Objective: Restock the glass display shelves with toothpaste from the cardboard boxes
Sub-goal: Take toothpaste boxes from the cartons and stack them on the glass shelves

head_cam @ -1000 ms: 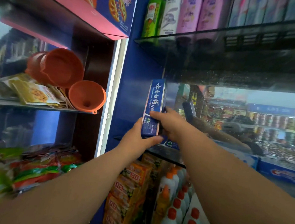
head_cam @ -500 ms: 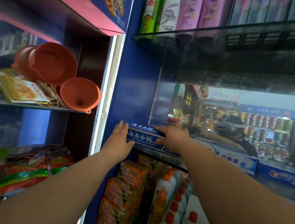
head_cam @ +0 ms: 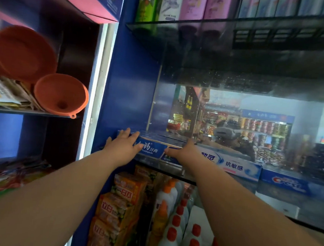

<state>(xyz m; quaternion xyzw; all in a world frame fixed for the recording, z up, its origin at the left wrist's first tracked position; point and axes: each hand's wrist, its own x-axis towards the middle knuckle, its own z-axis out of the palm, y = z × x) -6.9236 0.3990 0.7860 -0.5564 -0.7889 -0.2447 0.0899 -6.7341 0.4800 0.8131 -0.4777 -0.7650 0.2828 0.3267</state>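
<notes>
Under both grips: the blue toothpaste box (head_cam: 152,149) lies lengthwise on the glass shelf (head_cam: 165,168), with its printed front face towards the person and close to the shelf's front edge.
Left grip: the left grip (head_cam: 124,147) has its fingers straight and spread. They lie flat on the top of the box at its left end, and the hand clasps nothing.
Right grip: the right grip (head_cam: 184,153) rests on the right end of the box with the thumb straight along the front face. Its fingers reach over the top and are mostly hidden, and it reads as a press, not a pinch.
Left of the left grip: the blue side panel (head_cam: 128,93) stands just beside the end of the box. I cannot tell whether they touch.
Right of the right grip: a white and blue toothpaste box (head_cam: 233,165) lies just beside it, then a Crest box (head_cam: 286,184) in the same row.
Step in hand: probably seating and squaring the box in its slot at the left end of the row.
Doing it well: push with both palms evenly so the box slides straight back without turning. Keep the pressure light and flat on the glass. Stop when its front face lines up with its neighbour's, label outward.
Risk: an uneven push could skew the box or nudge the row. If it were left too far forward, it could tip onto the orange packs (head_cam: 126,195) and red-capped bottles (head_cam: 173,238) below the grips.
</notes>
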